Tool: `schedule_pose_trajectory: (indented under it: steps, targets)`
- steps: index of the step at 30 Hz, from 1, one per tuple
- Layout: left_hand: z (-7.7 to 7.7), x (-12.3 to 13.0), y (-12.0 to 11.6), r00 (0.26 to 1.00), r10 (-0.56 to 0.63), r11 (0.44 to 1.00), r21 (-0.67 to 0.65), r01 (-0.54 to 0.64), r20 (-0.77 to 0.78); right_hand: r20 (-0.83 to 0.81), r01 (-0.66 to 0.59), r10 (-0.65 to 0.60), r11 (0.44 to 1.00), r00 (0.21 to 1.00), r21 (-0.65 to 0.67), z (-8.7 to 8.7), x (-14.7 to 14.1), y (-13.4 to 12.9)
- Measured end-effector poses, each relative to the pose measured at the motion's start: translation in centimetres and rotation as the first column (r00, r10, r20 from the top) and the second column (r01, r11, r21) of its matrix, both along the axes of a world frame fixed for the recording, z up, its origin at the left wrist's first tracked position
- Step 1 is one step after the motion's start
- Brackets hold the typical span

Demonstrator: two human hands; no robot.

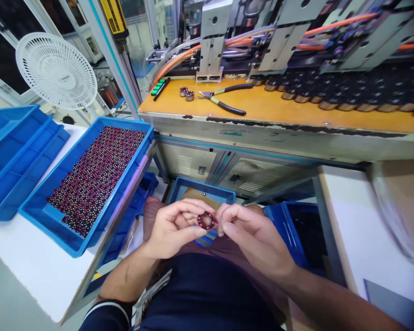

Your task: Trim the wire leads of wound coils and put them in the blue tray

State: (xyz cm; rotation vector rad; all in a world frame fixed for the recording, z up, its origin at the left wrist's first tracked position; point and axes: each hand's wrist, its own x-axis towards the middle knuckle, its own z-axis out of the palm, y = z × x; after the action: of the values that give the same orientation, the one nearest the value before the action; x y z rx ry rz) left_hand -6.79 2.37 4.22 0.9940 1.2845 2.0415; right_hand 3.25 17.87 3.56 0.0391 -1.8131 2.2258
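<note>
Between thumb and fingers, my left hand (174, 227) pinches a small ring-shaped wound motor stator (206, 221), dark with red windings around an open centre. My right hand (250, 234) is closed with its fingertips against the stator's right edge; whether they grip a fine wire or part of it I cannot make out. Both hands are held over my lap. To the left, a blue tray (77, 248) holds a packed layer of similar red-and-black stators (100, 174).
Pliers (224, 99), several metal rings (189, 95) and a black pen (161, 89) lie on the orange bench (262, 108) ahead. Rows of black parts (348, 92) stand at its right. Blue bins (17, 151) are stacked far left beneath a white fan (57, 71). Another blue tray (207, 187) sits below.
</note>
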Motion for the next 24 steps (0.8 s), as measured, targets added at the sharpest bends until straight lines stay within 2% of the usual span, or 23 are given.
schedule_pose_trajectory:
  steps: [4, 8, 10, 14, 16, 24]
  targets:
    - [0.0, -0.2, 0.3, 0.999, -0.033, 0.999, -0.004, 0.033, -0.041, 0.025, 0.027, -0.031, 0.991, 0.999, 0.127, 1.3, -0.5, 0.7]
    - [-0.5, -0.2, 0.5, 1.000, 0.001, 0.999, -0.051, -0.002, -0.030, 0.069, 0.018, -0.033, 0.979, 0.997, 0.205, 1.6, -0.7, 0.7]
    - [-0.6, -0.2, 0.5, 1.000, 0.009, 0.998, -0.062, -0.007, 0.030, 0.062, 0.011, -0.026, 0.975, 0.998, 0.220, 1.5, -0.6, 0.8]
    - [-0.4, 0.0, 0.4, 0.970, -0.052, 0.998, -0.020, 0.058, 0.238, 0.045, -0.023, 0.014, 0.979, 0.999, 0.203, 1.4, -0.4, 1.5]
    - [-0.1, 0.0, 0.4, 0.953, -0.071, 0.997, -0.020, 0.080, 0.293, 0.071, -0.032, 0.019, 0.982, 0.997, 0.186, 1.6, -0.4, 1.9]
    - [0.3, -0.1, 0.5, 0.953, -0.105, 0.991, -0.046, 0.123, 0.286, 0.103, -0.071, 0.047, 0.965, 0.994, 0.253, 2.5, -0.8, 2.3]
